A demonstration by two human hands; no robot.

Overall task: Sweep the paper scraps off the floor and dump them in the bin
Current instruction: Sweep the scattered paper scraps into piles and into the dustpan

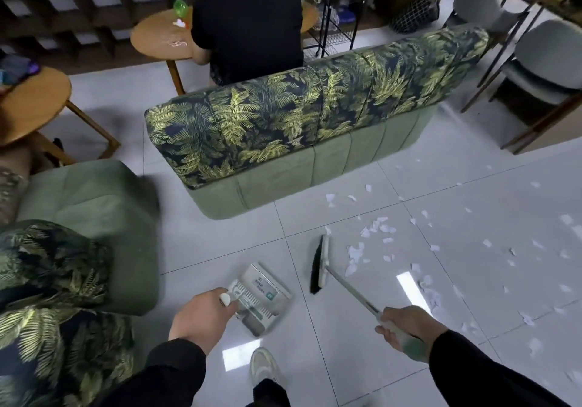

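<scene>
While the paper scraps (374,233) lie scattered over the white floor tiles (346,328), mostly on the right side and near the broom head (319,265), none of them is in the dustpan (261,299). The broom head rests on the floor with its dark bristles turned to the left, and the nearest scraps are just beside it. The right hand (406,328) is closed around the broom handle (352,293). The left hand (201,318) grips the handle of the grey dustpan, which stands close to the floor to the left of the broom. The two hands are well apart. Behind the scraps stands a green sofa (315,161) with a leaf-pattern cover, and beyond it a person in black (248,22) sits at a round wooden worktop (157,38).
</scene>
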